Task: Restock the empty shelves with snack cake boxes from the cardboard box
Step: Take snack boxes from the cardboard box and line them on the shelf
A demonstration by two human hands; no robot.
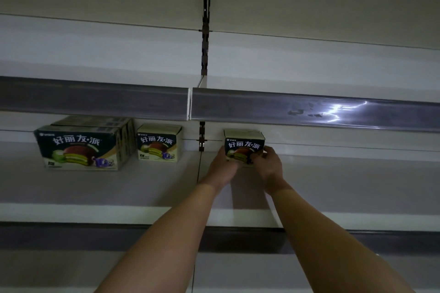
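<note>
1. Here, both hands are reaching deep onto the white shelf (333, 185) in the middle of the frame, arms stretching up from the bottom edge.
2. The left hand (222, 165) is gripping the lower left side of a small box (244, 144), its fingers wrapping the box's left edge.
3. The right hand (270, 166) is holding the same box from the right, thumb and fingers curling round its lower right corner.
4. The two hands are sitting close together, both clamping the one box between them, just right of centre.
5. That box is standing upright near the back panel, just to the right of the slotted upright (202, 140) dividing the two shelf bays; its base is hiding behind the hands, so whether it is resting fully on the shelf is hard to say.
6. At centre left, a second box (158, 145) of the same size is standing upright on the left bay, just left of the upright.
7. Further left, a large box (79, 147) with the same green-and-dark print is facing forward, with more boxes seemingly lining up behind it.
8. Above them, a grey price rail (285, 107) is running across the frame, catching a bright glare at the right.
9. A dark rail (71, 238) is edging the front of the shelf in the lower part of the frame.
</note>
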